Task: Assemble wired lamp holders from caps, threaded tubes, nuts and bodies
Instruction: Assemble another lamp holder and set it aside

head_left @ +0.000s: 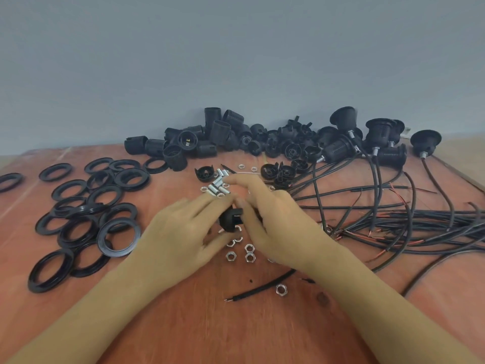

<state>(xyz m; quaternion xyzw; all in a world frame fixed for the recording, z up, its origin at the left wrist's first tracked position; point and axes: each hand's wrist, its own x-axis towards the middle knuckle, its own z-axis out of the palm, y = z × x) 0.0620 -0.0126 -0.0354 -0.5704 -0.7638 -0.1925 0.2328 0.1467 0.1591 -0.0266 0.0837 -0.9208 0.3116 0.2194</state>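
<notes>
While gripping one black cap [231,218] just above the table [210,337], between the tube cluster and the loose nuts, risks a slip. Holds it with the left hand [181,229] curled round its near side, and pinches its far side with the right hand [273,219]. Cannot tell, through the blur, of any tube or nut under those fingertips.

Could drop the cap onto the nuts [240,249] lying directly beneath and scatter them. Could cross-thread a tube by starting it tilted, judging by the fine thread and the plastic hole. Could knock the threaded tubes [217,183] with the right fingers stretched just over them; would likely set them rolling, being round. Could snag the wire bundle [393,222] with the right forearm close beside it, and so drag the finished holders [378,143] off by their leads.

Counts, as far as overlap allows:
- One cap in hand.
- About five tubes.
- Six or seven nuts under and near the hands, and one more nut [281,289] apart beside a short wire offcut [262,286].
- Four or five smaller-looking nuts around the tubes.
- Roughly twenty black rings [76,207] spread at left, several stacked.
- About ten threaded bodies [189,140] against the wall.
- Some dozen loose caps [291,148] heaped beside them, too tangled to number exactly.
- Five or six finished holders at right.

Cannot number the wires.
</notes>
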